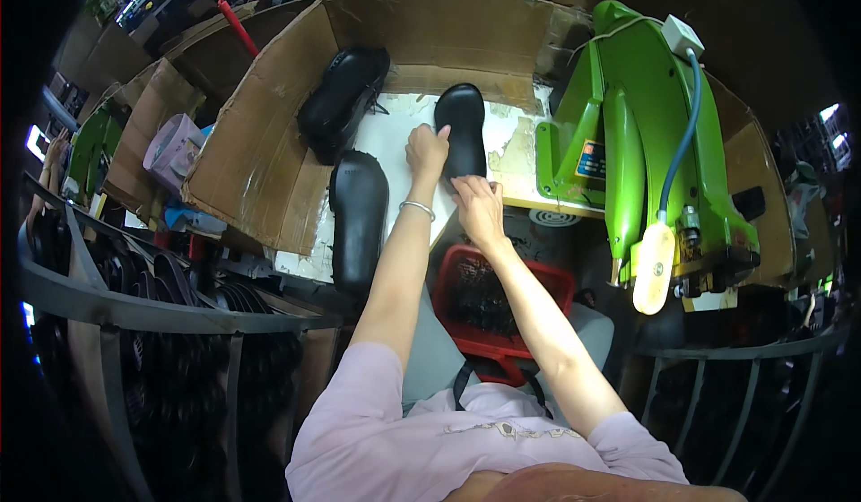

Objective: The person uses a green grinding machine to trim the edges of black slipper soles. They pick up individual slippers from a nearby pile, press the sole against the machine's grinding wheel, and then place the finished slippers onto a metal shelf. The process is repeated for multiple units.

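Note:
A black, shoe-shaped piece (464, 130), seemingly a shoe sole, lies lengthwise on the white worktop in front of me. My left hand (428, 152) is closed at its left edge, thumb against the side. At the near end, the bent fingers of my right hand (480, 208) grip the rim. Part of that end is hidden under the fingers. Left of my left forearm lies another black sole (359, 220). Behind it, a pile of black shoe pieces (345, 99) leans against the cardboard wall.
Cardboard walls (430, 31) surround the worktop (395, 134). A green machine (664, 134) with a hanging yellow-white handle (656, 269) stands on the right. Below my hands, a red crate (560, 282) holds dark scraps. Metal racks (179, 315) with black soles flank me; a pink basket (175, 157) stands left.

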A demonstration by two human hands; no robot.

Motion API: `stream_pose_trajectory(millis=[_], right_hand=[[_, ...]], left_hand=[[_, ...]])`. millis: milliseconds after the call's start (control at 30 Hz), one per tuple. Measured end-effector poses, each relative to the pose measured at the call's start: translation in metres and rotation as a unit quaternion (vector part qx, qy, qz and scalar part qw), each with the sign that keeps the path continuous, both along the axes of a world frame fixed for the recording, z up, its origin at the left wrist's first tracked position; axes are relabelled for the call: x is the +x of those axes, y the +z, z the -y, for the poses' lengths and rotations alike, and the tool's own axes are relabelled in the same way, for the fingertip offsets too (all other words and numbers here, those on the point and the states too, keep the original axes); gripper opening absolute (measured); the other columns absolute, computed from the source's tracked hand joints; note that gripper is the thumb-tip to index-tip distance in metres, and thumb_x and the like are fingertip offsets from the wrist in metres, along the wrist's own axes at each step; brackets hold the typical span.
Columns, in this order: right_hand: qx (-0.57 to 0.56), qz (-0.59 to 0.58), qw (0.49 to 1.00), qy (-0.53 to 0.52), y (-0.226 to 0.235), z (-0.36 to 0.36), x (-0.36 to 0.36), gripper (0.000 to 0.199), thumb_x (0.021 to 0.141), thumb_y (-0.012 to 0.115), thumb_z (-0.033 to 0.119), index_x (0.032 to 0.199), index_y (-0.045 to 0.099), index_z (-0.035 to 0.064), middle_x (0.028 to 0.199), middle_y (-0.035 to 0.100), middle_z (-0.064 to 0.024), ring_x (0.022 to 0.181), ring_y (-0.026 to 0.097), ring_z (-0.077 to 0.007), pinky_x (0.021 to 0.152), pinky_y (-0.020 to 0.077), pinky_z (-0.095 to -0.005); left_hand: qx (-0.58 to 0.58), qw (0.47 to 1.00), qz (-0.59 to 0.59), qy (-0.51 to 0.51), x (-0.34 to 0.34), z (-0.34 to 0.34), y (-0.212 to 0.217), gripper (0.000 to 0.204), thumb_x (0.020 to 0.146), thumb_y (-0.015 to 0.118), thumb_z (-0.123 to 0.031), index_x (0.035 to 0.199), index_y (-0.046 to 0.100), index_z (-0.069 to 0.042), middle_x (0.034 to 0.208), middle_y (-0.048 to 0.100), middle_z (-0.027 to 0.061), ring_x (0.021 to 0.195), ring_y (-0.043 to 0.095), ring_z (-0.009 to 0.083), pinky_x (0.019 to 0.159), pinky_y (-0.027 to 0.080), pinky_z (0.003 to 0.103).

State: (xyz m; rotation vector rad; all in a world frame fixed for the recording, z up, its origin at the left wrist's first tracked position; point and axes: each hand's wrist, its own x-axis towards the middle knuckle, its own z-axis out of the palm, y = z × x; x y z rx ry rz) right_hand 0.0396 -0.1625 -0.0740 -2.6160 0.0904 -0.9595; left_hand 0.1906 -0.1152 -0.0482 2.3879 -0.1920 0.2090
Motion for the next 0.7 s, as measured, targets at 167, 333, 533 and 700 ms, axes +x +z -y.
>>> stream_pose_trajectory(millis=[167,333,533,700], right_hand=[[0.007,0.005,1.000,0.007,-0.001,0.014,-0.016,0.026,0.075,0.065,0.006,0.101,0.067,0.0051,0.101,0.066,-0.0063,0.099,0.060,-0.0224,0.082,0.0386,-0.0399],[0.024,0.013,0.999,0.044,0.000,0.013,-0.031,0.027,0.074,0.066,0.003,0.101,0.066,0.0053,0.100,0.066,-0.0075,0.101,0.060,-0.0238,0.085,0.0384,-0.0404],[0.048,0.017,0.996,0.069,0.005,0.009,-0.033,0.028,0.073,0.069,0.003,0.100,0.066,0.0056,0.100,0.065,-0.0069,0.098,0.060,-0.0245,0.086,0.0382,-0.0400],[0.045,0.024,0.996,0.071,0.004,0.014,-0.036,0.033,0.068,0.072,0.000,0.100,0.067,0.0045,0.099,0.066,-0.0077,0.098,0.061,-0.0241,0.084,0.0382,-0.0373]], left_hand=[[-0.128,0.990,-0.049,0.014,0.019,0.017,-0.008,0.027,0.085,0.069,-0.028,0.083,0.068,-0.001,0.092,0.068,0.0183,0.079,0.066,0.0409,0.077,0.052,0.047],[-0.474,0.857,-0.197,-0.053,0.060,0.007,-0.026,0.030,0.091,0.062,-0.019,0.115,0.061,-0.001,0.100,0.069,0.0099,0.070,0.067,0.0197,0.045,0.053,0.027],[-0.156,0.979,-0.073,-0.109,0.082,0.016,-0.034,0.024,0.083,0.070,-0.020,0.104,0.070,-0.007,0.091,0.072,0.0083,0.078,0.069,0.0240,0.052,0.055,0.033],[-0.252,0.956,-0.147,0.017,0.055,0.008,-0.006,0.018,0.082,0.070,-0.018,0.080,0.072,0.000,0.072,0.070,0.0154,0.058,0.068,0.0243,0.050,0.052,0.035]])
